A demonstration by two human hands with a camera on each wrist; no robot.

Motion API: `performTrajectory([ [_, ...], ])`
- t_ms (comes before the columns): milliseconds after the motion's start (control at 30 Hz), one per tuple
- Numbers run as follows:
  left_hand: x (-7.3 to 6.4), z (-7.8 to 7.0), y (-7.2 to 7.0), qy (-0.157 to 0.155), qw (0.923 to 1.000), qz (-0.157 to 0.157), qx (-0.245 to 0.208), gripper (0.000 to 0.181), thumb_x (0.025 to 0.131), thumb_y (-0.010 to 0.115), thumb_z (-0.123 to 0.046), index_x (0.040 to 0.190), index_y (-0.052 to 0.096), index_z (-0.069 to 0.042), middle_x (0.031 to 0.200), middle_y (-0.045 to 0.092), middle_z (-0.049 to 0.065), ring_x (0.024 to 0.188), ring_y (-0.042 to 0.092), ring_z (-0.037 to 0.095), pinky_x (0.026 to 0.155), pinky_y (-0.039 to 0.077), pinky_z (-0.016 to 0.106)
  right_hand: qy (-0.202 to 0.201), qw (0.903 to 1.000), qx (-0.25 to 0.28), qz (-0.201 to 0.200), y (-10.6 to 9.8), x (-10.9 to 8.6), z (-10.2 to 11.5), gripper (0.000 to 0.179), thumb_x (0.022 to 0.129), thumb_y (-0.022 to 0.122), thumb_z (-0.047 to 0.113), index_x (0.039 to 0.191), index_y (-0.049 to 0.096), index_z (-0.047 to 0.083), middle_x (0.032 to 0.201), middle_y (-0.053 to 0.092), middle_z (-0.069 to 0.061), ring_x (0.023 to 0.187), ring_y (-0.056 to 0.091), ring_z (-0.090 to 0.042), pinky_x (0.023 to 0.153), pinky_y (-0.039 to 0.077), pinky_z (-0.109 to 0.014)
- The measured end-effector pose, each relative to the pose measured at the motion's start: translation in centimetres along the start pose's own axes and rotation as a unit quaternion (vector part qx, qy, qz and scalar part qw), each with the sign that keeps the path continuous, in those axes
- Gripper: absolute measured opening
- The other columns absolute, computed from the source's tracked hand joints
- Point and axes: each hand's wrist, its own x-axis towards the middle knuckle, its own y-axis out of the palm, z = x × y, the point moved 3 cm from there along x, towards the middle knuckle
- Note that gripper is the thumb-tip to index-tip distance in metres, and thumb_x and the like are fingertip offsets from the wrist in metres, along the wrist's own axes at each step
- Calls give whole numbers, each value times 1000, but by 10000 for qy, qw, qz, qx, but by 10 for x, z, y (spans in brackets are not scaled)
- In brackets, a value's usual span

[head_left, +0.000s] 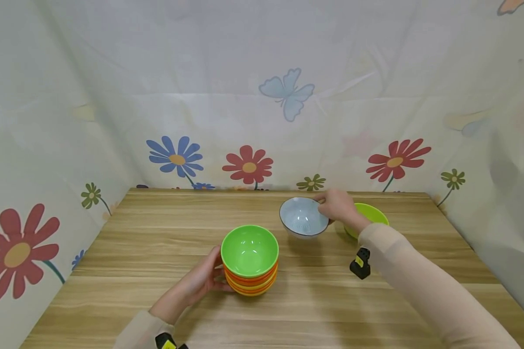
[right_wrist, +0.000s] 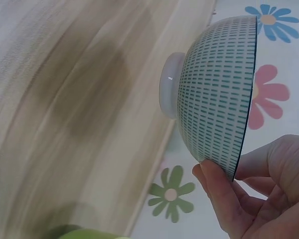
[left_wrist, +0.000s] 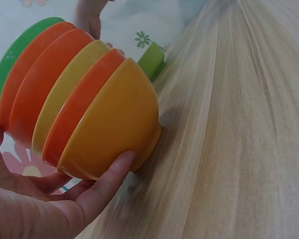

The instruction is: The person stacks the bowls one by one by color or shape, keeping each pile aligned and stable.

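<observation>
In the head view my left hand (head_left: 205, 276) holds the side of a stack of nested bowls (head_left: 251, 283) standing on the table. A green bowl (head_left: 250, 252) tops the stack, with orange and yellow ones beneath. The left wrist view shows fingers curved along the lower yellow-orange bowl (left_wrist: 114, 124). Farther back, my right hand (head_left: 336, 206) pinches the rim of a pale bowl (head_left: 303, 218) and holds it above the table. Its outside carries rows of green dashes (right_wrist: 217, 84), and its white foot (right_wrist: 170, 85) is off the wood, casting a shadow.
A lime-green bowl (head_left: 368, 213) stands at the back right, partly hidden behind my right hand and wrist. The wooden table (head_left: 166, 218) ends against a hanging cloth (head_left: 201, 111) printed with flowers and a butterfly, which also runs along both sides.
</observation>
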Motion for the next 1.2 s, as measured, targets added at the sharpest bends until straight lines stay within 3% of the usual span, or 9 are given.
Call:
performTrajectory([
  [433, 0, 0, 0, -15, 10000, -54, -11, 74, 91, 37, -59, 138, 30, -2, 137, 33, 25, 113, 48, 32, 79, 52, 50, -358, 9993, -95, 1, -18, -5, 25, 39, 79, 46, 0, 113, 64, -1, 100, 65, -25, 45, 60, -12, 44, 51, -26],
  [1000, 1, 1, -1, 3, 10000, -33, 0, 74, 91, 36, -59, 138, 30, -2, 139, 32, 25, 117, 45, 34, 80, 52, 50, -661, 9976, -217, 43, -34, -12, 60, 38, 79, 49, 1, 113, 65, 3, 110, 64, -20, 46, 56, -11, 45, 49, -23],
  [1200, 1, 2, -1, 10, 10000, -7, -10, 74, 90, 36, -60, 138, 31, -3, 139, 32, 24, 117, 45, 34, 80, 52, 50, -794, 9967, -146, 45, -36, -17, 77, 40, 78, 48, 1, 113, 66, 6, 100, 68, -16, 47, 57, -11, 45, 49, -23],
])
